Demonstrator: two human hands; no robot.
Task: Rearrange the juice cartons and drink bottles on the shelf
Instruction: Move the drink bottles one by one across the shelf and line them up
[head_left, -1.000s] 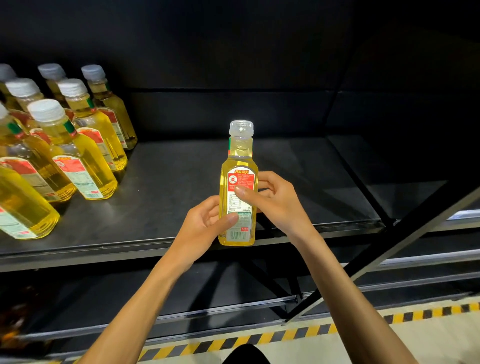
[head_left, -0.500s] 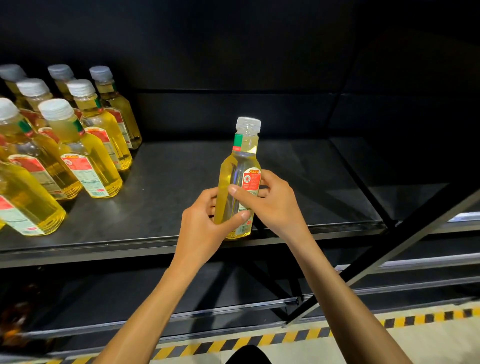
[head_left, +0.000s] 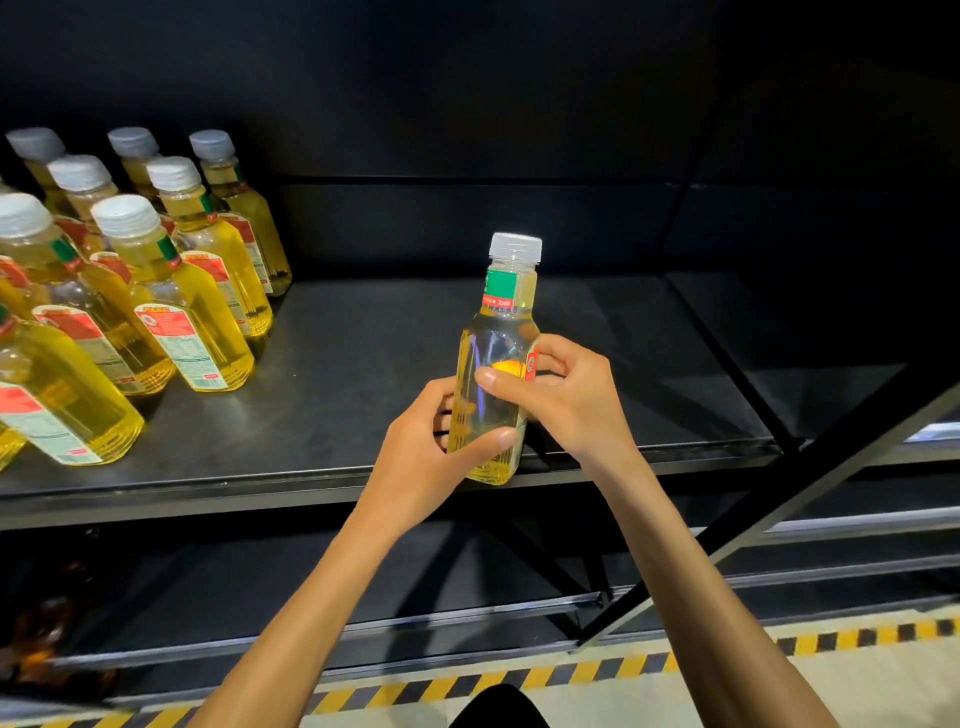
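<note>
Holds one yellow drink bottle nearly upright, top leaning slightly right, at the front edge of the dark shelf, well apart from the others; cannot tell whether its base touches the shelf. Grips the bottle's lower half with the left hand, fingers curled round it with the thumb across the front, and pinches its middle with the right hand, thumb in front, the rest wrapped round the right side. Faces a cluster of like bottles, white-capped, standing in rows at the shelf's left end.
</note>
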